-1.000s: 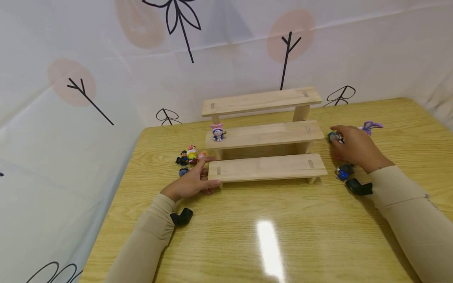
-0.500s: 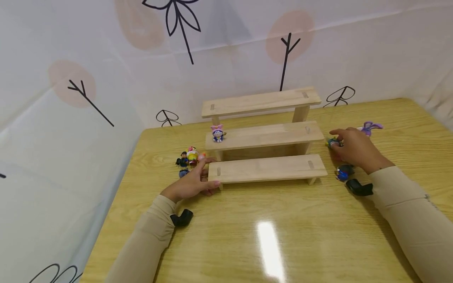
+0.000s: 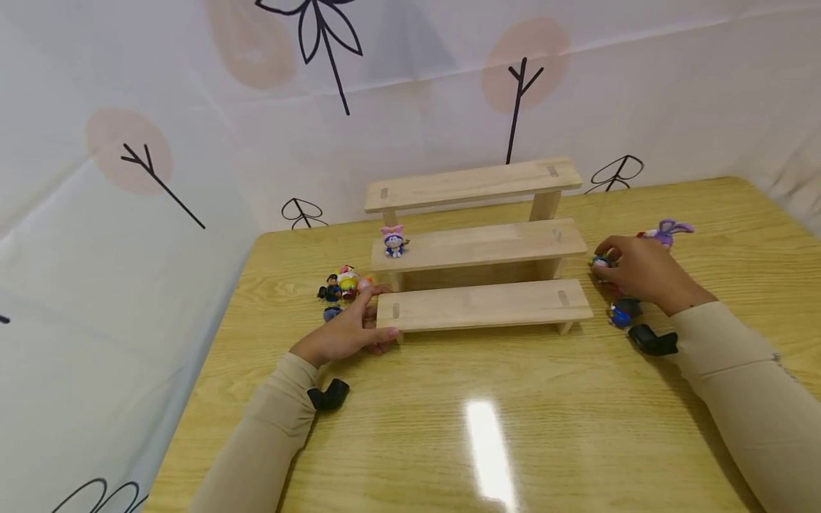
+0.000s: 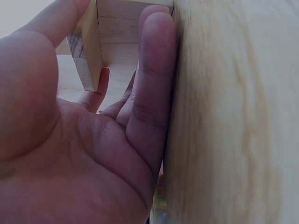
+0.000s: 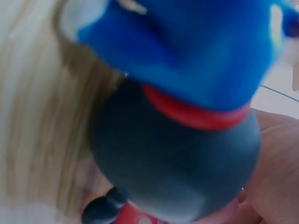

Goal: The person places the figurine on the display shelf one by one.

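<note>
Small rounded figurine (image 3: 600,261) shifted nearer person, pinched by right hand (image 3: 644,271); left hand (image 3: 343,332) grips flat, pale, wood-grained bench (image 3: 484,306).

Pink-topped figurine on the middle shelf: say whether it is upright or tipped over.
Upright. In the head view, the figurine rests on the middle shelf with its pink top uppermost and its feet down at the board.

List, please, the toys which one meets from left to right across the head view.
Dark toy, yellow toy, pink toy, pink-bowed toy, small toy at the right grip, blue-and-grey toy, purple-eared toy.
</note>
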Available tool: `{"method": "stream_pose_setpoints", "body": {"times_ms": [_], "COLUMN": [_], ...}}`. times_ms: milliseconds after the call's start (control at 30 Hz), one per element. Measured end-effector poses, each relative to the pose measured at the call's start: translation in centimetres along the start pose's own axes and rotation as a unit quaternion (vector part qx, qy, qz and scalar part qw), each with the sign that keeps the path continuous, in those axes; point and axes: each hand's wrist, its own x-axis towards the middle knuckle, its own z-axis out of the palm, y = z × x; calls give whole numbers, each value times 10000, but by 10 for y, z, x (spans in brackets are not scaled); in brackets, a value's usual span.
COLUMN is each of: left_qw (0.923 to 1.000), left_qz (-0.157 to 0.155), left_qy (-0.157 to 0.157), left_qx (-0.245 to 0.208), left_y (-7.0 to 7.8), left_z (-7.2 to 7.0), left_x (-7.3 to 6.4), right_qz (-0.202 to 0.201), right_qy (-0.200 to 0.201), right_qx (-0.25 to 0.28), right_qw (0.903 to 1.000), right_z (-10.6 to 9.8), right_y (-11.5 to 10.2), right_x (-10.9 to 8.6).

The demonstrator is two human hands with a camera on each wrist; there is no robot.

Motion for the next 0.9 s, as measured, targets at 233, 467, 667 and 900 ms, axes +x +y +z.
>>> {"method": "stream_pose_setpoints", "body": {"times_ms": [233,467,667,900], "left_qw": [10000,10000,10000,10000], "left_qz": [31,0,29,12], "left_qy": [-26,-18,-34,-25], "left_qx": [10,0,-13,-10], "left_y": [-1,0,1,1], "left_z": [0,1,1,0], "left_x": [0,-2,0,-1], "right_qz": [16,-13,-197,-433], "right_qy": [-64,161,733,1577], "right_qx": [-61,108,91,196], "right_qw": [10000,9998,9971,9863], "right_z": [1,0,-2,-5], "right_y": [0,-3,-11,-21], "right_x": [-2,-7,-12,-17]}}
